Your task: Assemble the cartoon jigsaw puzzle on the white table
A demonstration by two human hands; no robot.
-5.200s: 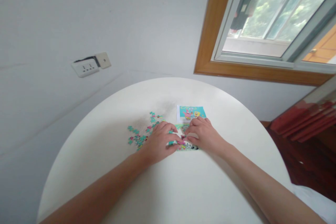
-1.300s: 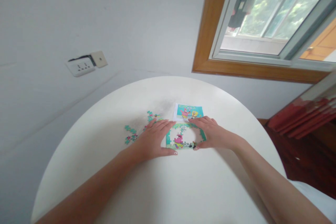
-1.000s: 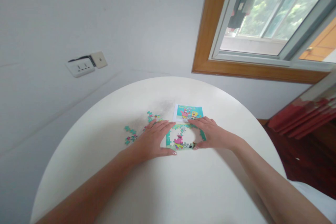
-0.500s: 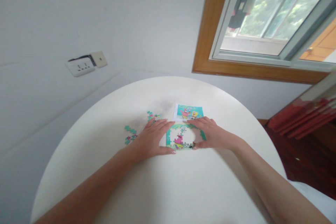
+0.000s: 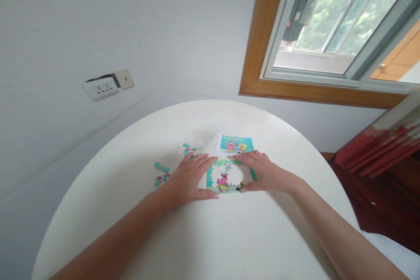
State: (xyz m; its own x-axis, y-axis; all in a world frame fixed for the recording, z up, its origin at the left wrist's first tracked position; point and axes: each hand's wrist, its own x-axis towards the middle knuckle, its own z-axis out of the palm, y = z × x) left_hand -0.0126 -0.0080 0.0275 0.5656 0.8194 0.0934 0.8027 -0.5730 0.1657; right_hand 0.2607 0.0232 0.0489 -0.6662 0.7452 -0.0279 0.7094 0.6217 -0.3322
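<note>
A partly assembled jigsaw puzzle [image 5: 223,182] lies flat on the white round table [image 5: 210,236]. Its green border and a pink cartoon figure show, with a white gap at the centre right. My left hand [image 5: 192,179] curves around its left side, fingertips at the top edge and thumb at the bottom edge. From the right, my right hand [image 5: 262,170] clasps it likewise, with the thumb over the lower right part. Just behind lies a printed picture card [image 5: 236,143] with pink and yellow cartoon figures. The right hand hides part of the puzzle's right border.
Several loose puzzle pieces [image 5: 162,173] lie left of my left hand, and more loose pieces [image 5: 189,148] sit just beyond its fingers. A wall socket [image 5: 101,88] is at the left. Right of the table are a wood-framed window [image 5: 249,70] and a red curtain [image 5: 364,148].
The whole view has tilted slightly, so the table sits a little lower in the picture. Both hands keep the same hold around the puzzle.
</note>
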